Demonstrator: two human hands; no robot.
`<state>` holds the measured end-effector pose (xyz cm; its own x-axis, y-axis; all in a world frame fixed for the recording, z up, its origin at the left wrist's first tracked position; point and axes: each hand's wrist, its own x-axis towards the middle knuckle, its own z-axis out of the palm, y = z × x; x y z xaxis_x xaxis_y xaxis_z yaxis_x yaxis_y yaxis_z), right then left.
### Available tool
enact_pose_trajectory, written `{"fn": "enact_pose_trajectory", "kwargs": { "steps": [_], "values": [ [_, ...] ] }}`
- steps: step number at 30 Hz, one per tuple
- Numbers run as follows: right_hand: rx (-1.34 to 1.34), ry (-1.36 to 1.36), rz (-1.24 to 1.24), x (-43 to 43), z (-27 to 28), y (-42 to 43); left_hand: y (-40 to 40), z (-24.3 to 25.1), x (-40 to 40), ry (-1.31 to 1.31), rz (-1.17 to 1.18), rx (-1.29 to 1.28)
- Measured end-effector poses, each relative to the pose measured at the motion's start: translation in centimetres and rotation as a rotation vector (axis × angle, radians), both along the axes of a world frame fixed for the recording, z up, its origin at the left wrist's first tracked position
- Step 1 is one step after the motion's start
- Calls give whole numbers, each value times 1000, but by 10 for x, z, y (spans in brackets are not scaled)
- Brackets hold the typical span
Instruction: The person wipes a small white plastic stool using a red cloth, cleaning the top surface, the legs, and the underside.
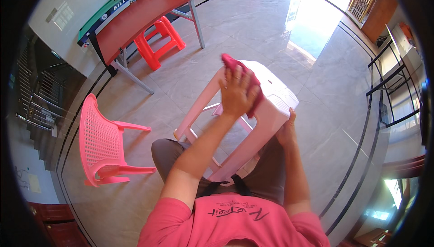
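A pale pink plastic stool (271,114) stands tilted between my knees, its seat facing away from me. My left hand (236,92) lies spread flat on a dark red cloth (256,92), pressing it against the near upper edge of the stool. The cloth drapes over the rim of the seat and hangs down beside the leg opening. My right hand (287,128) grips the seat's right corner, thumb up on the edge; its other fingers are hidden behind the stool.
A pink plastic chair (103,138) lies tipped at the left. Beyond it are a red folding table (145,16), a red plastic stool (154,48) under it and a billiard table (112,6). A black metal frame (386,87) stands at the right.
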<state>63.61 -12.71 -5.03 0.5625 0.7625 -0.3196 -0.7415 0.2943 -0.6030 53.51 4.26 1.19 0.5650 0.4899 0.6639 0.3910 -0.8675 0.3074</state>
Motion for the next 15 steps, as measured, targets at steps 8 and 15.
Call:
{"fn": "enact_pose_trajectory", "kwargs": {
  "steps": [8, 15],
  "values": [
    [11, -43, -33, 1, -2, 5, 41, -31, 4, 35, 269, -216],
    [48, -70, -70, 2, 8, 7, -75, -18, -9, 24, -231, -110]
  ]
}}
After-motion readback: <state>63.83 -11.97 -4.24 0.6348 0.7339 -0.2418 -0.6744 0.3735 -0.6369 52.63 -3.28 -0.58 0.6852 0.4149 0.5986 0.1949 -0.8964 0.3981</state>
